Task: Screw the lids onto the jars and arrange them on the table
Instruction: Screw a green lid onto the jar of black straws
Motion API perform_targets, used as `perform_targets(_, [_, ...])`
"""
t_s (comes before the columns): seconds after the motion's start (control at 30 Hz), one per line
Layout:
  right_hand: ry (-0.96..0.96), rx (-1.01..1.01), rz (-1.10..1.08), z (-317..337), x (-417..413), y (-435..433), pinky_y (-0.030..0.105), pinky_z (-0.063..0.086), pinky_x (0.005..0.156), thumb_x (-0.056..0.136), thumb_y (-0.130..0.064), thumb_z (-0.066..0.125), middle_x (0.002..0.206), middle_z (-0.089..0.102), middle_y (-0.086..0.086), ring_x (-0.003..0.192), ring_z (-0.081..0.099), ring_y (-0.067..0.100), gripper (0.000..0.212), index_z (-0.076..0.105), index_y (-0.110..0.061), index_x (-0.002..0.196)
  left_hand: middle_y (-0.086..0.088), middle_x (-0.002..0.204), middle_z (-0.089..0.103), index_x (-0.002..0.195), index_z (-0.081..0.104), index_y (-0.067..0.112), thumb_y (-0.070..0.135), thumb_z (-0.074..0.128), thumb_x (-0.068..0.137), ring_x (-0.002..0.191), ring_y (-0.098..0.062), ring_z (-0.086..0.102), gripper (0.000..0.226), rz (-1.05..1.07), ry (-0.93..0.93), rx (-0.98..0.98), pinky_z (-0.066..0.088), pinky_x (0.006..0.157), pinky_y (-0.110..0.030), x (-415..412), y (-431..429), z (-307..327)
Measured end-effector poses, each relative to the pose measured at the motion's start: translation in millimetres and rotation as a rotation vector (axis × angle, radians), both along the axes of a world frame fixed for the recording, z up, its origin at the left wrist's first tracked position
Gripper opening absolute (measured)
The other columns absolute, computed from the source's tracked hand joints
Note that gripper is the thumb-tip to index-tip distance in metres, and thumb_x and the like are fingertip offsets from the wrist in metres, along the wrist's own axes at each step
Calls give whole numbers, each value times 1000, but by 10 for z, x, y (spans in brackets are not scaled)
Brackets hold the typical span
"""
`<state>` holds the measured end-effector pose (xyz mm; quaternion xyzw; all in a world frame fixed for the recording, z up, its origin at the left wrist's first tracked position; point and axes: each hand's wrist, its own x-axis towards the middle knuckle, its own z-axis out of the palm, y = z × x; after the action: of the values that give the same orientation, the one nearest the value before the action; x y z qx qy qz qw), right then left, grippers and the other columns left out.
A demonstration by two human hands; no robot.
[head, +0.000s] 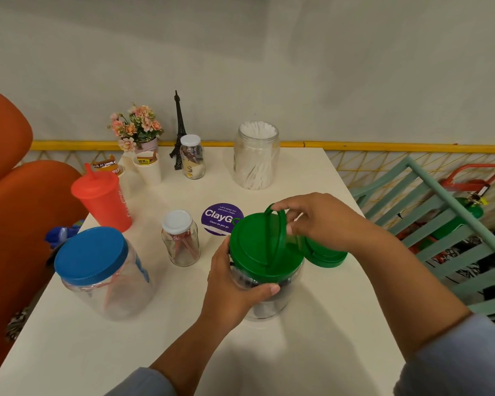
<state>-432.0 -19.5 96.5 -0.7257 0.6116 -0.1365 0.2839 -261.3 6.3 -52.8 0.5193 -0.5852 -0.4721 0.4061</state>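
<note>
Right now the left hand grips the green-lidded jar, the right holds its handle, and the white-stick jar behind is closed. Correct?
No: the head view shows the white-stick jar open, without a lid. The left hand does grip the green-lidded jar and the right hand its handle.

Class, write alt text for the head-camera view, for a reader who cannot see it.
A left hand grips a clear jar; the right hand pinches the handle of its green lid. On the white table: a blue-lidded jar, an open jar of white sticks, a second green lid.
</note>
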Motion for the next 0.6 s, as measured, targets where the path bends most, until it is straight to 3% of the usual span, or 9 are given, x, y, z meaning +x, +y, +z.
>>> perform_targets(0.13, [106,-124,-2,31,39,-19,30,43,90,73,-27,76,117,58,-3,106,55,17,34,69,-21,106,17,137,41,135,28,43,65,82,37,130,-14,42,114,-3,8,-1,49,100,-44,-4,-4,1])
perform_targets(0.23, [213,-160,-10,20,126,2,33,47,80,76,-39,71,100,68,2,94,60,20,27,68,-18,93,17,136,42,135,29,43,60,84,40,129,-13,42,112,-1,13,-4,49,100,-43,-4,-6,1])
perform_targets(0.33, [329,-246,-35,-5,208,16,30,42,65,80,-52,61,76,62,1,77,56,19,34,60,-18,78,18,136,43,135,28,43,54,86,42,128,-12,42,110,13,3,-10,49,101,-42,-6,-1,-1])
perform_targets(0.6, [387,-298,-58,-16,280,13,28,33,60,85,-55,52,62,47,-3,72,51,19,42,41,-23,60,17,137,42,136,26,42,62,82,38,129,-13,42,115,39,-35,0,48,101,-42,-27,6,-9])
